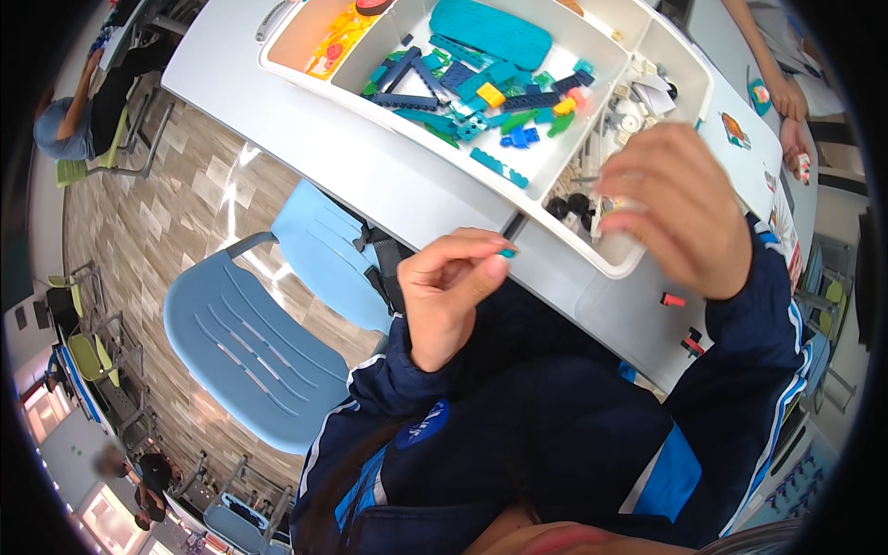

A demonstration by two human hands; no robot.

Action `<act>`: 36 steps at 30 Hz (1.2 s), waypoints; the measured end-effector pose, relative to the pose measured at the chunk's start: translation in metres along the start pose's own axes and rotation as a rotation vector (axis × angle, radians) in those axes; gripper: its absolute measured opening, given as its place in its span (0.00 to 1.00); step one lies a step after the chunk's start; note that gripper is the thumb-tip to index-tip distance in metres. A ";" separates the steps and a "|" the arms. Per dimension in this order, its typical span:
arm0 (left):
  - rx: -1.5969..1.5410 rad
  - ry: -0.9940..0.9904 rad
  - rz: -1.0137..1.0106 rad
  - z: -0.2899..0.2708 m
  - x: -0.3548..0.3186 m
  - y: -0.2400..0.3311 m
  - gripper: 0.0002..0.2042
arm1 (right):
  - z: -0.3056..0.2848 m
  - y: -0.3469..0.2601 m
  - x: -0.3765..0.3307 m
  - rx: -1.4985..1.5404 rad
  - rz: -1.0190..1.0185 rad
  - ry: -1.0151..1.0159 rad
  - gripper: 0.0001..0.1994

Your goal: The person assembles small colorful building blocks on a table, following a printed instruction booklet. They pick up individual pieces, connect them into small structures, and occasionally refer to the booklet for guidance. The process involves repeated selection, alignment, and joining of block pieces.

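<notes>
My left hand [448,294] is closed in a pinch in front of the tray, holding a small teal toy brick [507,252] between thumb and fingertips. Over the right-hand compartment of the white sorting tray [618,264], my right hand [683,211] hovers with curved fingers, the thumb apart from them; it is slightly blurred. White and grey pieces [630,117] and black round pieces [575,207] lie beneath and around it, partly hidden by the hand. The middle compartment holds teal, dark blue, green and yellow bricks [490,95] and a large teal plate [490,33].
An orange-yellow bag of pieces [347,37] fills the left compartment. Red pieces [672,300] and a red-black piece [691,343] lie on the table [606,310] right of me. A blue chair [254,342] stands at left. Another person's hands [789,100] are at far right.
</notes>
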State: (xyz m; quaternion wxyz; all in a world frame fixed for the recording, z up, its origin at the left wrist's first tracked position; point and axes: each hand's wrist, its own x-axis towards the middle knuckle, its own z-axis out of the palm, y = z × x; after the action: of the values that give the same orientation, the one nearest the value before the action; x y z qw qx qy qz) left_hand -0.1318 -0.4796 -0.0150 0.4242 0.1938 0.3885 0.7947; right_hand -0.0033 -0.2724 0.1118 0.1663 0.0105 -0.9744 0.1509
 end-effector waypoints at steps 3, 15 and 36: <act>0.018 0.094 0.041 -0.017 0.013 0.002 0.08 | -0.003 0.036 0.014 -0.064 0.032 -0.009 0.10; -0.002 0.166 0.253 -0.027 0.062 0.014 0.11 | 0.038 0.109 0.067 -0.006 0.059 -0.190 0.12; -0.157 0.261 0.293 -0.061 0.083 0.000 0.15 | 0.080 0.109 0.102 -0.103 0.053 -0.315 0.15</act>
State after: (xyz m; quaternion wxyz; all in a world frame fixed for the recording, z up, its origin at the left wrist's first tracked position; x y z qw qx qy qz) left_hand -0.2175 -0.4388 -0.0546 0.2640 0.1097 0.3450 0.8940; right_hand -0.1327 -0.1889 0.0410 0.0076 -0.0001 -0.9948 0.1016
